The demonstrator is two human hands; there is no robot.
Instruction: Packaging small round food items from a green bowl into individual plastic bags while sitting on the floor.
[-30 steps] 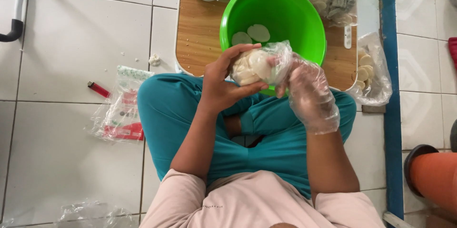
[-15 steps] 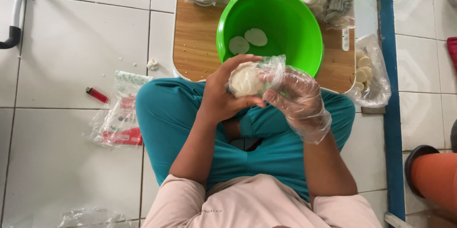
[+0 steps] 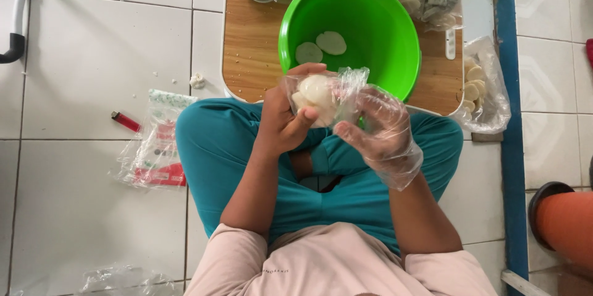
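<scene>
Both hands, left [image 3: 285, 120] and gloved right [image 3: 380, 129], gripping clear cracker bag [image 3: 321, 95], long axis sideways, mouth rightward

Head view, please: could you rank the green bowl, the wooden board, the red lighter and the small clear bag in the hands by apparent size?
1. wooden board, partly covered
2. green bowl
3. small clear bag, though it is nearer the camera, so it looks enlarged
4. red lighter
</scene>
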